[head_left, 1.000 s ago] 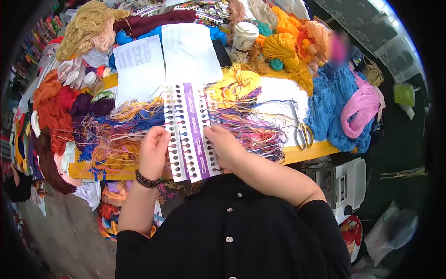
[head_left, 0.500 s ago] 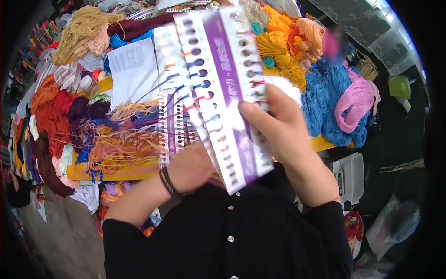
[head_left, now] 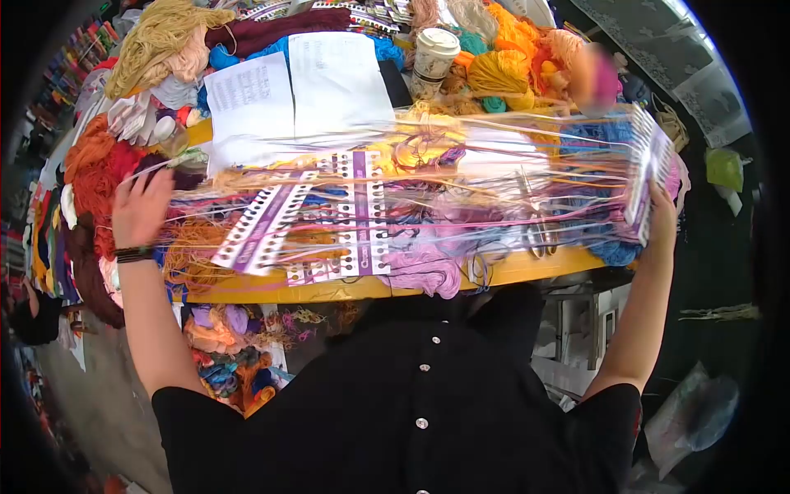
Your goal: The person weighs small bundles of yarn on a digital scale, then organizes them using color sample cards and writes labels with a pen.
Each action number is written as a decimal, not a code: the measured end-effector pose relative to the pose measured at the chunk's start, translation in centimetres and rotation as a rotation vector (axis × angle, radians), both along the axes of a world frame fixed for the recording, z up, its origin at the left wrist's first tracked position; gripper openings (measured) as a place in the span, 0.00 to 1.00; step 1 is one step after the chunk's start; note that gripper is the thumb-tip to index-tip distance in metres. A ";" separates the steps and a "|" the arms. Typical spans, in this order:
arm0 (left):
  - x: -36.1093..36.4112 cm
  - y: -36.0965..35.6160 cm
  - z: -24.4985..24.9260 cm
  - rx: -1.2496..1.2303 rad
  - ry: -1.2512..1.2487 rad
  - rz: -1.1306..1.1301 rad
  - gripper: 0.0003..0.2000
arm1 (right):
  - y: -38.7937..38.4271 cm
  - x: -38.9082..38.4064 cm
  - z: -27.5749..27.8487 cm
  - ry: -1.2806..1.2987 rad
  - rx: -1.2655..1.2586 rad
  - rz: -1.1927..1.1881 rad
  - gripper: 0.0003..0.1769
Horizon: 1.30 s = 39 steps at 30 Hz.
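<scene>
On the far right, my right hand (head_left: 663, 212) grips a white and purple punched thread card (head_left: 645, 177), tilted and blurred. Many coloured threads (head_left: 494, 193) run from this card leftward across the table in a wide, blurred band. At the band's left end is my left hand (head_left: 141, 216), fingers raised and apart, somewhat smeared by motion; I make out nothing held in it. Beneath the threads lie a slanted thread card (head_left: 265, 221) and an upright thread card (head_left: 362, 212), both with purple stripes and holes along their edges. Scissors (head_left: 536, 222) show through the threads.
Printed sheets (head_left: 341, 82) lie behind the cards, beside a lidded paper cup (head_left: 434, 62). Yarn heaps surround the work: red-orange skeins (head_left: 90, 169) at left, yellow skeins (head_left: 499, 74) at back right, a pink skein (head_left: 424, 267) at the yellow table edge (head_left: 329, 291).
My hands have moved far apart. The card, held up in front of me before, is now at the far right in my right hand, its threads spread leftward. The cup and table cards have come into view.
</scene>
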<state>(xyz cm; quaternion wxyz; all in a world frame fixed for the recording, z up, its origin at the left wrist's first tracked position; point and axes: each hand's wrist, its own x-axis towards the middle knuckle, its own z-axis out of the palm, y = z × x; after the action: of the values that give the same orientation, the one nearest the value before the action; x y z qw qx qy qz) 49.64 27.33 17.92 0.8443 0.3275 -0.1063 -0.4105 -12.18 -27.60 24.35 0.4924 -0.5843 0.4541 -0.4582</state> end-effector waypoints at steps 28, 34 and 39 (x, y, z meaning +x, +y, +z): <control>-23.0 -12.9 -3.2 0.411 -0.505 -0.159 0.10 | 26.9 25.7 -11.7 -0.047 0.321 0.769 0.17; -26.4 -11.8 -1.4 0.173 -1.713 0.331 0.05 | 22.6 23.4 -3.2 -0.267 0.399 0.722 0.18; -26.0 -15.4 -2.9 0.216 -1.328 -0.582 0.20 | 23.8 20.8 4.5 -0.283 0.120 0.747 0.19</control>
<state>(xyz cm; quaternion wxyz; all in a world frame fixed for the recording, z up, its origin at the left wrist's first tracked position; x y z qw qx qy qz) 23.67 11.93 15.06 0.4217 0.5473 -0.6372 -0.3416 8.58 -3.82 28.88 0.7158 -0.6107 0.1640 -0.2962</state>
